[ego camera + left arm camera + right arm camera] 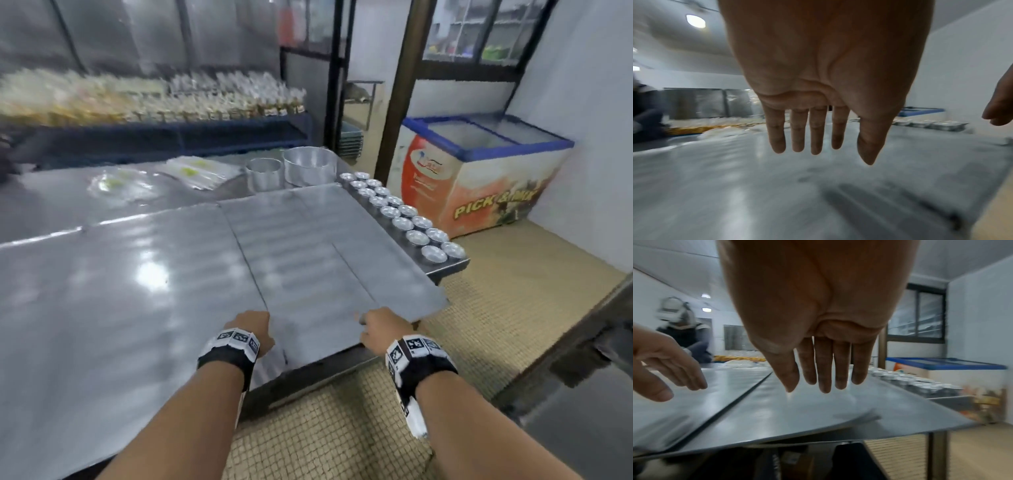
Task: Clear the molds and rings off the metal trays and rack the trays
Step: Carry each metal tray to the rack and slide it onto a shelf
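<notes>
Blur smears the left of the head view: rows of clear packets (pixel 144 99) on a blue shelf cannot be told apart. On the steel worktable (pixel 85 308) flat grey metal trays (pixel 301 246) lie overlapping at the near right corner, one edge jutting past the table. The left hand (pixel 251 329) hovers over the near tray edge, fingers (pixel 797 134) straight and slightly spread, holding nothing. The right hand (pixel 378 329) is at the same edge, fingers (pixel 824 368) extended side by side above the sheet; contact cannot be judged. Two round metal rings (pixel 294 168) stand behind the trays. Small fluted silver molds (pixel 404 214) line the table's right edge in two rows. Beyond stands a blue-rimmed chest freezer (pixel 479 178).
</notes>
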`<state>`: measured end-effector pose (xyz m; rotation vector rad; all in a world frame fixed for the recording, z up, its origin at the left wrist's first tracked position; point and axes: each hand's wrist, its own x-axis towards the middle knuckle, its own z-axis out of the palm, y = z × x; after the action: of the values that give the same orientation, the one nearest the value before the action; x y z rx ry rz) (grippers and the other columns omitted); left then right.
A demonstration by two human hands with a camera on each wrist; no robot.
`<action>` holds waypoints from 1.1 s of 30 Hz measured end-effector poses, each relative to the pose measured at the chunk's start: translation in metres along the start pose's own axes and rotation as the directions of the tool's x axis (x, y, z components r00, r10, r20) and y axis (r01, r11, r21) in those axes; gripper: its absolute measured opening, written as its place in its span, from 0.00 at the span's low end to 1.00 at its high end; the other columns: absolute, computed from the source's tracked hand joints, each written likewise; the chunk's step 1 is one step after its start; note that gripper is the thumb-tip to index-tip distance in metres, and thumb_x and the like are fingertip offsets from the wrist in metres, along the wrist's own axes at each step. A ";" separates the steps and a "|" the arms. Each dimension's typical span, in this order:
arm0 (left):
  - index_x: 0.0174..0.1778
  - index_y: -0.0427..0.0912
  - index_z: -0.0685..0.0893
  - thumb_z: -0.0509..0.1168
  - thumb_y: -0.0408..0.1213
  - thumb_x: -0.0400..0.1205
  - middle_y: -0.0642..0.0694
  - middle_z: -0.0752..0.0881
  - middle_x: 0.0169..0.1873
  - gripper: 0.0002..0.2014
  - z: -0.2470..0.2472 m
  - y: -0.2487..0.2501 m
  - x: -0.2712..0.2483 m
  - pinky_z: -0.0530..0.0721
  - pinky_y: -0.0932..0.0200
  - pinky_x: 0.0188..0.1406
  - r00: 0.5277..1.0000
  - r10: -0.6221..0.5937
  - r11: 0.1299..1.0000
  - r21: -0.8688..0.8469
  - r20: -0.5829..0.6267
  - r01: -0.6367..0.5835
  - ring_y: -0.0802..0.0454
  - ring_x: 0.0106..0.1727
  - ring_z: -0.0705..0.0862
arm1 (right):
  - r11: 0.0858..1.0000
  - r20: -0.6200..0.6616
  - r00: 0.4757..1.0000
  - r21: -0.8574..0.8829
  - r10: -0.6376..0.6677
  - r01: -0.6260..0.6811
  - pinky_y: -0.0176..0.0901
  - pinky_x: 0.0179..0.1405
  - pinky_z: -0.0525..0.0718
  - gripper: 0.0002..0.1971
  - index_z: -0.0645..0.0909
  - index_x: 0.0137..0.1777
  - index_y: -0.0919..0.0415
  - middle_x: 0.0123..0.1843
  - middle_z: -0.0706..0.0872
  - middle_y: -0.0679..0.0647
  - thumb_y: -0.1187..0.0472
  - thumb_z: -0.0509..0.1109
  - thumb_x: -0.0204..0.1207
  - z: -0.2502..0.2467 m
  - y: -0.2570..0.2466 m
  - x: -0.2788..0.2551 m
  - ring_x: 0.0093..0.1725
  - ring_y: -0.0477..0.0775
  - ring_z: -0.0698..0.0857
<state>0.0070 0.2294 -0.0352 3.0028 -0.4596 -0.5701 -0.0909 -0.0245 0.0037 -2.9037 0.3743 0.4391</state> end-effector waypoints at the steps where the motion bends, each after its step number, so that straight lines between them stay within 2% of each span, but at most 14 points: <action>1: 0.78 0.46 0.72 0.65 0.50 0.83 0.42 0.77 0.73 0.27 0.006 -0.023 -0.006 0.80 0.44 0.68 0.998 -0.058 0.998 -0.023 -0.001 0.058 0.40 0.72 0.77 | 0.999 0.025 0.999 0.001 -0.045 0.045 0.52 0.68 0.81 0.19 0.81 0.71 0.53 0.71 0.82 0.56 0.56 0.66 0.80 0.007 -0.019 0.010 0.68 0.61 0.83; 5: 0.80 0.55 0.65 0.59 0.56 0.82 0.42 0.70 0.74 0.29 0.048 -0.099 -0.029 0.72 0.32 0.72 0.950 -0.311 0.948 -0.066 0.015 0.311 0.37 0.77 0.68 | 0.978 0.083 0.975 0.013 -0.207 0.207 0.51 0.66 0.82 0.19 0.82 0.68 0.57 0.68 0.84 0.59 0.57 0.64 0.78 0.038 -0.092 0.033 0.66 0.62 0.84; 7: 0.79 0.67 0.53 0.56 0.68 0.75 0.42 0.54 0.81 0.37 0.079 -0.124 -0.040 0.58 0.19 0.70 0.904 -0.419 0.901 -0.081 0.086 0.425 0.29 0.82 0.52 | 0.970 0.101 0.965 0.035 -0.242 0.239 0.49 0.61 0.84 0.17 0.83 0.65 0.58 0.65 0.86 0.60 0.59 0.63 0.78 0.050 -0.121 0.038 0.62 0.63 0.86; 9: 0.76 0.77 0.43 0.45 0.80 0.66 0.44 0.35 0.85 0.41 0.110 -0.139 -0.047 0.49 0.12 0.65 0.881 -0.452 0.881 -0.084 0.141 0.466 0.23 0.83 0.39 | 0.965 0.127 0.958 0.084 -0.257 0.248 0.47 0.62 0.83 0.19 0.81 0.68 0.60 0.67 0.84 0.60 0.59 0.63 0.79 0.062 -0.140 0.043 0.64 0.62 0.84; 11: 0.77 0.74 0.28 0.37 0.84 0.65 0.42 0.24 0.82 0.46 0.117 -0.137 -0.057 0.46 0.13 0.70 0.881 -0.449 0.876 -0.120 0.147 0.466 0.23 0.83 0.35 | 0.970 0.122 0.973 0.169 -0.197 0.175 0.44 0.65 0.81 0.21 0.79 0.71 0.61 0.69 0.83 0.60 0.58 0.65 0.79 0.069 -0.153 0.049 0.67 0.61 0.83; 12: 0.77 0.71 0.26 0.39 0.84 0.67 0.42 0.25 0.82 0.47 0.116 -0.135 -0.060 0.47 0.14 0.72 0.877 -0.457 0.869 -0.134 0.150 0.476 0.23 0.83 0.34 | 0.967 0.108 0.984 0.227 -0.144 0.116 0.43 0.62 0.81 0.19 0.81 0.67 0.61 0.66 0.85 0.61 0.57 0.67 0.77 0.070 -0.159 0.052 0.65 0.62 0.84; 14: 0.79 0.72 0.32 0.52 0.80 0.70 0.45 0.30 0.85 0.47 0.103 -0.127 -0.068 0.51 0.14 0.73 0.875 -0.454 0.857 -0.188 0.167 0.481 0.21 0.82 0.35 | 0.919 0.102 0.994 0.394 -0.028 -0.015 0.41 0.51 0.83 0.08 0.82 0.49 0.61 0.53 0.88 0.59 0.59 0.71 0.72 0.070 -0.166 0.056 0.53 0.62 0.86; 16: 0.78 0.73 0.41 0.62 0.77 0.66 0.46 0.38 0.86 0.50 0.097 -0.123 -0.070 0.59 0.15 0.71 0.875 -0.459 0.846 -0.223 0.156 0.484 0.20 0.81 0.42 | 0.825 0.163 0.984 0.543 0.076 -0.153 0.41 0.46 0.80 0.12 0.74 0.42 0.62 0.47 0.84 0.59 0.62 0.75 0.69 0.069 -0.170 0.063 0.48 0.62 0.86; 19: 0.80 0.71 0.40 0.63 0.78 0.65 0.45 0.37 0.86 0.53 0.087 -0.119 -0.075 0.62 0.18 0.73 0.870 -0.456 0.844 -0.218 0.188 0.490 0.20 0.81 0.42 | 0.723 0.265 0.959 0.643 0.097 -0.251 0.40 0.44 0.78 0.18 0.79 0.51 0.66 0.46 0.82 0.58 0.60 0.79 0.64 0.063 -0.172 0.070 0.47 0.56 0.83; 22: 0.83 0.70 0.40 0.63 0.77 0.68 0.44 0.38 0.86 0.53 0.079 -0.110 -0.076 0.62 0.24 0.77 0.855 -0.460 0.832 -0.222 0.239 0.509 0.21 0.82 0.47 | 0.786 0.290 0.956 0.583 0.036 -0.207 0.39 0.45 0.74 0.19 0.81 0.68 0.66 0.52 0.79 0.57 0.60 0.69 0.79 0.058 -0.170 0.077 0.53 0.56 0.82; 24: 0.82 0.69 0.50 0.63 0.74 0.71 0.41 0.50 0.84 0.45 0.073 -0.103 -0.077 0.71 0.29 0.73 0.846 -0.486 0.811 -0.248 0.220 0.531 0.25 0.78 0.60 | 0.804 0.306 0.952 0.558 0.027 -0.203 0.40 0.47 0.73 0.19 0.78 0.72 0.68 0.62 0.83 0.63 0.61 0.65 0.83 0.054 -0.165 0.080 0.66 0.61 0.83; 26: 0.77 0.65 0.63 0.67 0.65 0.76 0.43 0.65 0.77 0.34 0.065 -0.097 -0.078 0.78 0.34 0.68 0.843 -0.511 0.800 -0.266 0.166 0.537 0.32 0.72 0.72 | 0.830 0.304 0.952 0.527 0.021 -0.186 0.40 0.48 0.72 0.20 0.76 0.73 0.70 0.71 0.81 0.65 0.61 0.62 0.85 0.048 -0.161 0.076 0.70 0.62 0.80; 28: 0.79 0.62 0.67 0.68 0.56 0.81 0.44 0.70 0.76 0.30 0.056 -0.094 -0.081 0.79 0.36 0.68 0.834 -0.540 0.790 -0.273 0.113 0.549 0.35 0.72 0.74 | 0.872 0.293 0.956 0.462 0.021 -0.161 0.42 0.51 0.74 0.20 0.75 0.74 0.70 0.73 0.80 0.65 0.61 0.60 0.86 0.043 -0.154 0.074 0.72 0.63 0.79; 33: 0.81 0.53 0.66 0.64 0.59 0.81 0.41 0.73 0.74 0.33 0.055 -0.105 -0.095 0.76 0.38 0.71 0.694 -0.708 0.593 -0.422 0.133 0.686 0.37 0.74 0.72 | 0.854 0.253 0.965 0.483 0.076 -0.194 0.38 0.59 0.79 0.18 0.80 0.72 0.62 0.71 0.83 0.60 0.63 0.63 0.83 0.024 -0.127 0.060 0.70 0.60 0.82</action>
<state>-0.0682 0.3585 -0.0642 2.6182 0.8198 -0.5220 -0.0071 0.0881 -0.0198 -2.2970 0.5649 0.5844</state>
